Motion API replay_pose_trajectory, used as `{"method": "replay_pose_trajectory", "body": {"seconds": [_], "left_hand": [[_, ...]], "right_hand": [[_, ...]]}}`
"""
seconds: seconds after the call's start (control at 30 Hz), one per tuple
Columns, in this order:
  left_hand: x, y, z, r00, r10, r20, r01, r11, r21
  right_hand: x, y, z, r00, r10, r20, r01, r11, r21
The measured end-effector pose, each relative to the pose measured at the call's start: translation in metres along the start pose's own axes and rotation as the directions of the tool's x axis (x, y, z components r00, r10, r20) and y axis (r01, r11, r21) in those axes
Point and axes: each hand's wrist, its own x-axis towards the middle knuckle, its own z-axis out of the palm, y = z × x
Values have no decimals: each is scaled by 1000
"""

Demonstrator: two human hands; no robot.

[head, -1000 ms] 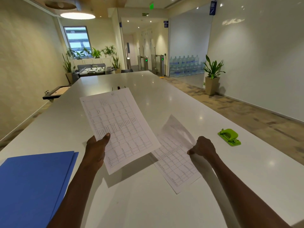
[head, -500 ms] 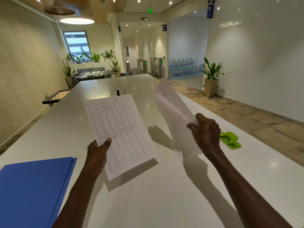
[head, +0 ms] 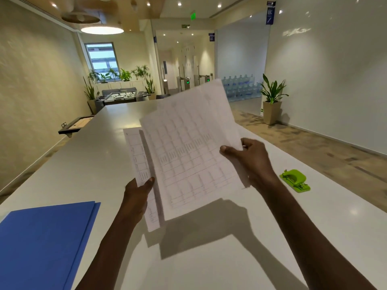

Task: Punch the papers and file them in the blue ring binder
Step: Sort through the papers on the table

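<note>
Papers (head: 188, 155) look light and floppy; the left hand (head: 136, 197) pinches one sheet's edge, the right hand (head: 251, 162) pinches the other, best gripped squarely along an aligned edge.

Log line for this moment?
left hand: holds rear sheet | right hand: holds front sheet | hole punch, blue binder: untouched
</note>
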Motion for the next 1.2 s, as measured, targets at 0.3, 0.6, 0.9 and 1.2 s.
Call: {"method": "replay_pose_trajectory", "body": {"seconds": [0.3, 0.6, 0.9, 1.2], "left_hand": [[-16, 14, 22, 982, -7, 187, -9, 996, 84], [-13, 24, 44, 991, -24, 130, 22, 1000, 12], [-5, 21, 61, 972, 236, -15, -234, 968, 93], [-15, 9, 61, 976, 209, 54, -215, 966, 143]], "right_hand": [[-8, 63, 21, 970, 200, 137, -218, 967, 131], [-4, 79, 21, 999, 50, -18, -50, 999, 7], [-1, 80, 20, 999, -36, -19, 37, 997, 66], [-10, 93, 33, 992, 13, 127, -25, 995, 97]]}}
